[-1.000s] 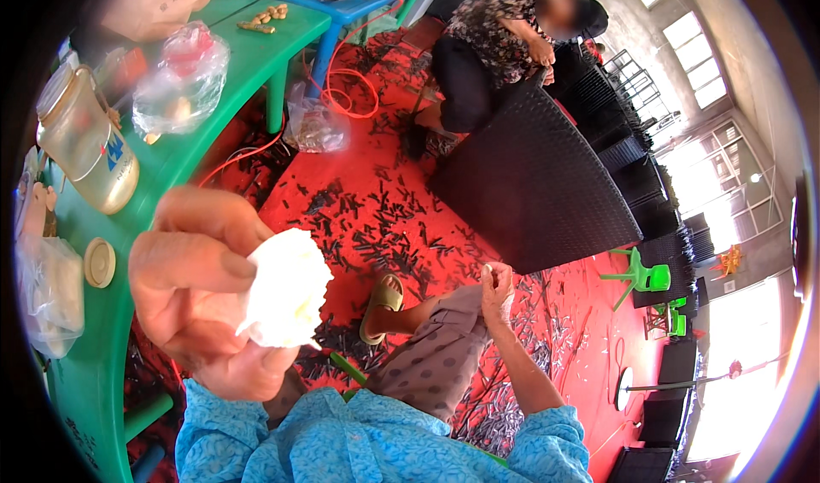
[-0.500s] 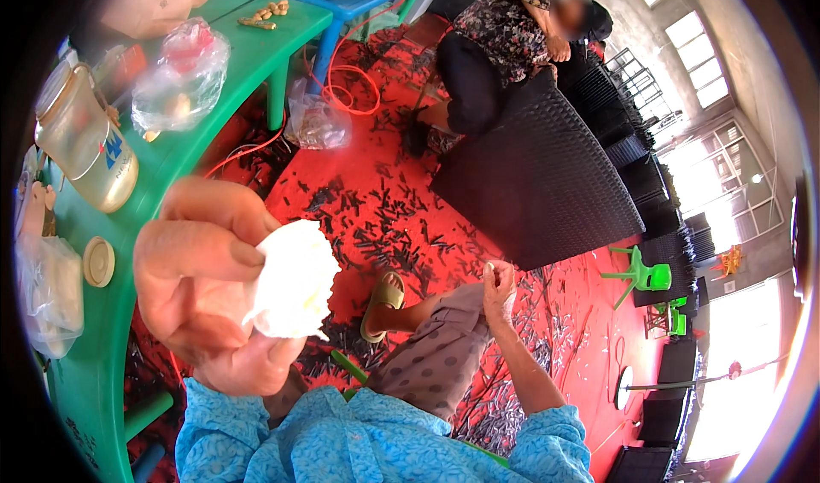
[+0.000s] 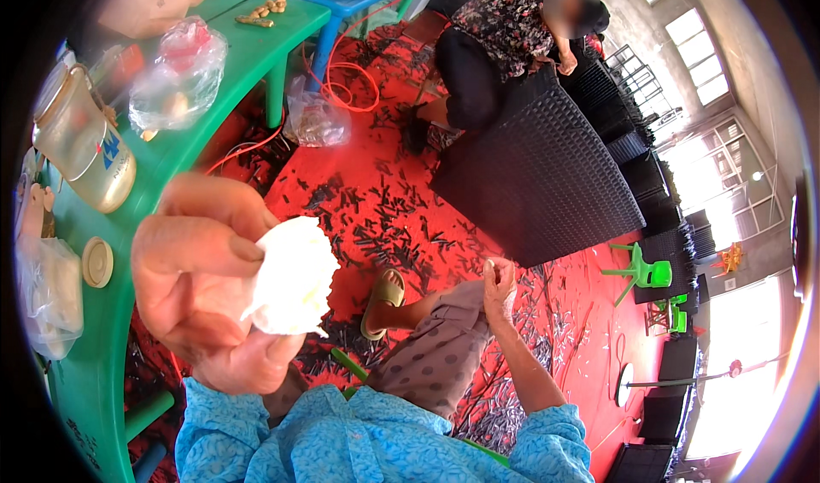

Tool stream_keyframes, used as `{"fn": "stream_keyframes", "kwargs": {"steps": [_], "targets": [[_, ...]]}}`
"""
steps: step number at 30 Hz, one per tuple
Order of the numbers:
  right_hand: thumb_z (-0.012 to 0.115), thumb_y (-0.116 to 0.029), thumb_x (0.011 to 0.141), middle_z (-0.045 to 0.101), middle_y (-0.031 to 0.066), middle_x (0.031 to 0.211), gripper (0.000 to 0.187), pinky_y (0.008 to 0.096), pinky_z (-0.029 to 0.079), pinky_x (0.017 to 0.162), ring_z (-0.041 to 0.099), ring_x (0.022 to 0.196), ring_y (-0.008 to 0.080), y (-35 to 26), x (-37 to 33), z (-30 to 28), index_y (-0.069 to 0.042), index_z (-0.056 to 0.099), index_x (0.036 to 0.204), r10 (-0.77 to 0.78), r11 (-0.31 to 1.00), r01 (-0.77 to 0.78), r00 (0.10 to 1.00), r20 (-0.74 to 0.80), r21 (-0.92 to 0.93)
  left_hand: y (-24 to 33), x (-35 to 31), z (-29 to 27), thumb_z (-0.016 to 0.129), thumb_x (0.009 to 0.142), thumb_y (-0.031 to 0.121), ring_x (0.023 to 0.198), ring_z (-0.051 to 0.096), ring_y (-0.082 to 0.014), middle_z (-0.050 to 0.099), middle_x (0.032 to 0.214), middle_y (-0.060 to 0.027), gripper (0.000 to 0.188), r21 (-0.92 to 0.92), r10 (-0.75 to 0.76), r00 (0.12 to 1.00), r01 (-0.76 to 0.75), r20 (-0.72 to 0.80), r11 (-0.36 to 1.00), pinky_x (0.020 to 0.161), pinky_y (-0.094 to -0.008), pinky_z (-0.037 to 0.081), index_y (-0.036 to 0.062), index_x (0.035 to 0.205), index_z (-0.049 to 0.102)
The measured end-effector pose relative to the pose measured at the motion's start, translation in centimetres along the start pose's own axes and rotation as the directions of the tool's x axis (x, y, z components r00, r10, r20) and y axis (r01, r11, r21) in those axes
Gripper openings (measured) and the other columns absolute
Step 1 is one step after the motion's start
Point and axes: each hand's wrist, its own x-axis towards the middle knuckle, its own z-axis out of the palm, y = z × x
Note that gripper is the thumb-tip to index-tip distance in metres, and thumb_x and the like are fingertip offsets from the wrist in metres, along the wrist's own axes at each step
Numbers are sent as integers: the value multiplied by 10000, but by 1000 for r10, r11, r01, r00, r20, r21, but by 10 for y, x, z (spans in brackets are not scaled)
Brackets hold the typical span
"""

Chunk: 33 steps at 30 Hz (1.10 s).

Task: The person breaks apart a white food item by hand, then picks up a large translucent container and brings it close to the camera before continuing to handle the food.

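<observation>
My left hand (image 3: pixel 205 282) is raised close to the camera and grips a crumpled white tissue (image 3: pixel 290 282) between thumb and fingers. My right hand (image 3: pixel 500 285) rests on my bent knee, fingers loosely curled with nothing visible in them. I sit with one sandalled foot (image 3: pixel 384 299) on the red floor (image 3: pixel 376 184). Both sleeves are light blue with a pattern.
A green table (image 3: pixel 171 158) at my left carries a glass jar (image 3: pixel 85 154), a clear plastic bag (image 3: pixel 175 81) and a round lid (image 3: pixel 96 261). Several dark strips litter the floor. Another person (image 3: pixel 504 39) crouches behind a large black woven panel (image 3: pixel 534 171). Small green chairs (image 3: pixel 641 269) stand at the right.
My left hand with the tissue has shifted slightly right and up. The right hand stays on the knee.
</observation>
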Motion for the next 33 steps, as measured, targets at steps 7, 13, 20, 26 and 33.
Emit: {"fn": "stream_keyframes", "kwargs": {"steps": [7, 13, 20, 26, 33], "targets": [[540, -230, 848, 482, -1, 717, 218, 191, 359, 555, 413, 625, 49, 4, 0, 0, -28, 471, 892, -56, 998, 57, 998, 20, -29, -4, 2, -2, 739, 582, 323, 644, 467, -142, 496, 776, -136, 433, 67, 46, 998, -48, 41, 997, 571, -232, 396, 67, 808, 472], [556, -205, 820, 521, 67, 702, 195, 269, 412, 566, 492, 616, 136, 3, 0, 0, -35, 499, 896, -1, 1000, 1, 1000, 2, -24, -7, 3, -4, 722, 569, 285, 641, 476, -150, 499, 778, -143, 422, 37, 96, 991, -100, 96, 994, 562, -240, 409, 56, 825, 477], [539, -212, 848, 472, -13, 684, 198, 188, 347, 536, 409, 607, 45, -1, 0, 1, -29, 472, 880, -16, 1000, 16, 1000, 20, -19, -12, 8, -10, 684, 556, 214, 646, 481, -153, 507, 793, -158, 396, 40, 190, 961, -202, 202, 979, 555, -231, 409, 33, 844, 481], [557, -195, 820, 511, 48, 680, 177, 252, 404, 548, 478, 599, 107, -7, -1, 0, -40, 501, 888, 14, 998, -13, 1000, 14, -59, -14, 7, -11, 676, 535, 185, 643, 472, -153, 508, 799, -161, 409, 28, 181, 958, -192, 224, 981, 557, -232, 400, 27, 859, 484], [555, -198, 822, 523, 52, 690, 181, 254, 408, 554, 484, 604, 111, 1, -2, 1, -40, 503, 893, 11, 1000, -10, 1000, 5, -26, -14, 5, -11, 673, 528, 165, 670, 462, -151, 503, 814, -157, 415, 15, 146, 963, -154, 224, 988, 574, -237, 390, 26, 868, 479]]}}
